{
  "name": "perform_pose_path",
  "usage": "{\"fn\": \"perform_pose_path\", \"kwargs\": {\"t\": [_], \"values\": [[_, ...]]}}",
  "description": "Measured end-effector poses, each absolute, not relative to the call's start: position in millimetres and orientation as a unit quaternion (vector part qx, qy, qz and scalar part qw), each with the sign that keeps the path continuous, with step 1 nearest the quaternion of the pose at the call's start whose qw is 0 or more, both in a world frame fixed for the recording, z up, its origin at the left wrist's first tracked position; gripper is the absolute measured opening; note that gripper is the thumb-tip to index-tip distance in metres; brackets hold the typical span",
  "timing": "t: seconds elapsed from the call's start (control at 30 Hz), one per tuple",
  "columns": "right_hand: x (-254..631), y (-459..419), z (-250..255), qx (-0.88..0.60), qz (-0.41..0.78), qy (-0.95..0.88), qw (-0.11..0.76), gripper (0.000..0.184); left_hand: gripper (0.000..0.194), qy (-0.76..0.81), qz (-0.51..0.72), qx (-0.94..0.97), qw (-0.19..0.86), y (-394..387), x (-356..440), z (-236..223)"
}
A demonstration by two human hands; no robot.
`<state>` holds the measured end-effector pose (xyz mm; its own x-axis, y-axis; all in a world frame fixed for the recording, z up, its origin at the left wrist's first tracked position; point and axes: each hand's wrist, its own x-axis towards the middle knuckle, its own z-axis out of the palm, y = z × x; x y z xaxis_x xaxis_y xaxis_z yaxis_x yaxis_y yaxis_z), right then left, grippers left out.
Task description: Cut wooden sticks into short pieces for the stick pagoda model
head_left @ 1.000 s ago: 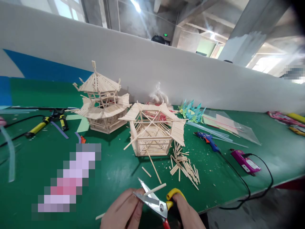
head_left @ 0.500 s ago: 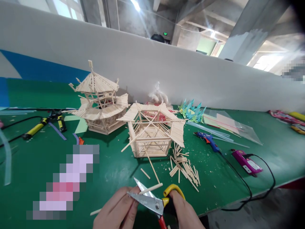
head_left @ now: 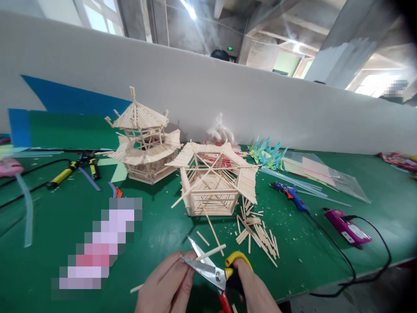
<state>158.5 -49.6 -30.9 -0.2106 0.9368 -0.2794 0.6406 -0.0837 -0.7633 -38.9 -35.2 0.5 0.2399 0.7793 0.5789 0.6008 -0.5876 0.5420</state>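
The open-roofed stick frame [head_left: 213,191], beyond your fingers, looks light, with fragile joints; its low base is likely the safest hold. Your right fingers [head_left: 243,270] are wrapped around the handles of the scissors [head_left: 217,274], probably stiff and heavier at the pivot. Your left fingers [head_left: 171,274] pinch the thin wooden stick [head_left: 213,251], which juts past them across the parted blades: likely light, rigid, brittle, best gripped near the blades.
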Motion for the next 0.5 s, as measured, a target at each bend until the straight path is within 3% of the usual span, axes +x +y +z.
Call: {"fn": "perform_pose_path", "kwargs": {"t": [0.5], "values": [[152.7,-45.7,-41.4,-0.559,0.425,-0.664,0.257,0.059,0.026,0.421,0.43,0.793,0.096,-31.9,-31.4,18.6]]}}
